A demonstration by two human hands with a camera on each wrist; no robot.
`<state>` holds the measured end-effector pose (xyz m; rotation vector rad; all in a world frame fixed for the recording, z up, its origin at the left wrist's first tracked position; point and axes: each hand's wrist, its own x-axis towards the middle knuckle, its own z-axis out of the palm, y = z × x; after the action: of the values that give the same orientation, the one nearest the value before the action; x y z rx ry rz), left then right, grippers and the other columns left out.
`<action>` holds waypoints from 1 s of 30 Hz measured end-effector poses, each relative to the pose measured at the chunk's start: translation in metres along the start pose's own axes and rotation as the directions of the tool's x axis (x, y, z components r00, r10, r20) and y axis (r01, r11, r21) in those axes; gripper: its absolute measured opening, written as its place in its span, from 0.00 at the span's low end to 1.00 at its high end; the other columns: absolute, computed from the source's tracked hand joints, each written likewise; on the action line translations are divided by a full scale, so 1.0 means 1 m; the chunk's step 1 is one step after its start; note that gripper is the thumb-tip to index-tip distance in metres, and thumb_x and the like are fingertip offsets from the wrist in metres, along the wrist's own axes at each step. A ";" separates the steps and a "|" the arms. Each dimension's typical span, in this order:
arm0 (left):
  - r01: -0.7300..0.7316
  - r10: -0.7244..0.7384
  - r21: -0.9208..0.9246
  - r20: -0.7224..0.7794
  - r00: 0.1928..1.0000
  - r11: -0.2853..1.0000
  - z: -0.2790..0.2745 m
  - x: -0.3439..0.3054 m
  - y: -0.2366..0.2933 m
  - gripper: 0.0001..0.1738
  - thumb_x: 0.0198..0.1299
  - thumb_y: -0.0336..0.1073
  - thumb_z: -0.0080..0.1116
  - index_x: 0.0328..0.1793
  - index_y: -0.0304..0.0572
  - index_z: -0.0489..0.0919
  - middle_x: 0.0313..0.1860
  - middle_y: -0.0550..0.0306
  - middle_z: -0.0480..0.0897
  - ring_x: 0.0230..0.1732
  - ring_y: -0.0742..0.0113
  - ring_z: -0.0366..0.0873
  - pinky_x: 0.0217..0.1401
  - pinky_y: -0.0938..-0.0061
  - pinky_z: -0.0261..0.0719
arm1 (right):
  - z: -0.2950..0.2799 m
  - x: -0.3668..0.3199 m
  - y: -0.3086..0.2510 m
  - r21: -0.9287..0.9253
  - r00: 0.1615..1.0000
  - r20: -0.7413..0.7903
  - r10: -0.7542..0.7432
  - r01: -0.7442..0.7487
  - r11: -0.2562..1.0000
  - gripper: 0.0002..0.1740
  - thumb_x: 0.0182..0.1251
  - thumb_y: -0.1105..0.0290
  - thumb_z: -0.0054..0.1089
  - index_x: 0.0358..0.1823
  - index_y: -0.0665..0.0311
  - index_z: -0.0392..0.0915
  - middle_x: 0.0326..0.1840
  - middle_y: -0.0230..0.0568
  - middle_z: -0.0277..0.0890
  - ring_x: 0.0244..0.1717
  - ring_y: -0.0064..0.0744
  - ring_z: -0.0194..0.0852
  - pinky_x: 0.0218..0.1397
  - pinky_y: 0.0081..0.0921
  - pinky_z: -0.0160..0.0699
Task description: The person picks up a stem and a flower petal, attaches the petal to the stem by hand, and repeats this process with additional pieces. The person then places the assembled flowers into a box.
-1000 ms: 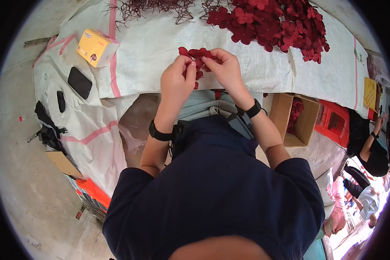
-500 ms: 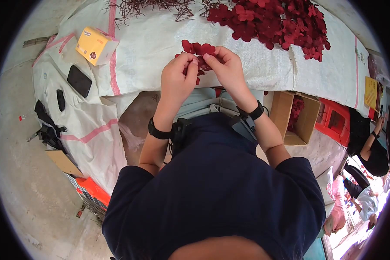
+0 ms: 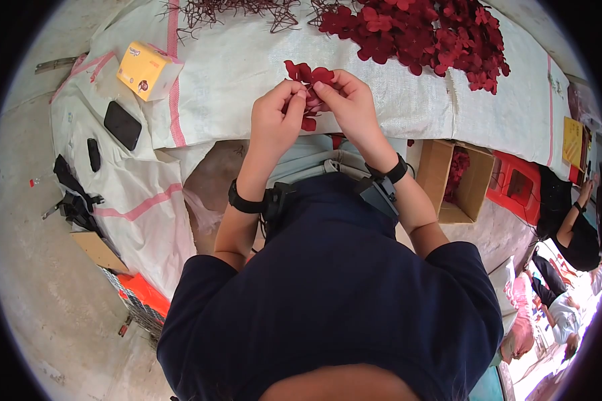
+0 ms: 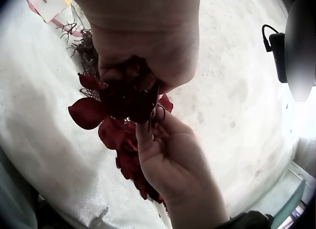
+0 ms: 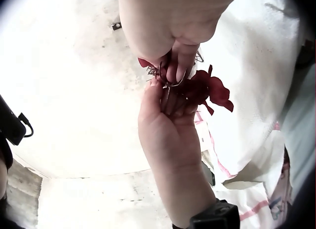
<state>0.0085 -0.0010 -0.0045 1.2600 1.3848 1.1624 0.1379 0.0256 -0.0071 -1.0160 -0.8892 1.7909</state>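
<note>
Red petals [image 3: 299,71] hovering over the white sheet's [image 3: 227,100] near edge.
Left hand [image 3: 274,113] and right hand [image 3: 352,105] are pinching them; gripping lightly, by the thin wire [image 5: 168,84], should be sparing creases.

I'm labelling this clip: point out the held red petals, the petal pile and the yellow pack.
Held red petals [image 3: 304,71], head view: on an upper petal.
Petal pile [image 3: 429,41], head view: its middle.
Yellow pack [image 3: 142,69], head view: its yellow side.

Two hands [image 3: 275,115] at work, one pile of red flowers [image 3: 441,47]
One phone [image 3: 122,126], one yellow-and-white packet [image 3: 144,70], one cardboard box [image 3: 477,180], one red stool [image 3: 530,179]; the held petals [image 3: 302,72] overlap too much to count.
</note>
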 end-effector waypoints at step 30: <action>0.037 -0.039 -0.069 -0.034 0.999 0.997 0.004 -0.001 0.004 0.03 0.52 0.25 0.45 0.30 0.34 0.71 0.17 0.67 0.68 0.19 0.85 0.60 0.20 0.87 0.58 | -0.001 0.000 0.003 0.077 0.999 -0.008 0.052 -0.051 0.996 0.05 0.59 0.74 0.48 0.35 0.68 0.68 0.30 0.39 0.74 0.27 0.23 0.74 0.29 0.15 0.74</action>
<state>0.0135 -0.0014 -0.0016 1.1653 1.3774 1.2016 0.1371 0.0249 -0.0103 -1.0059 -0.7879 1.8468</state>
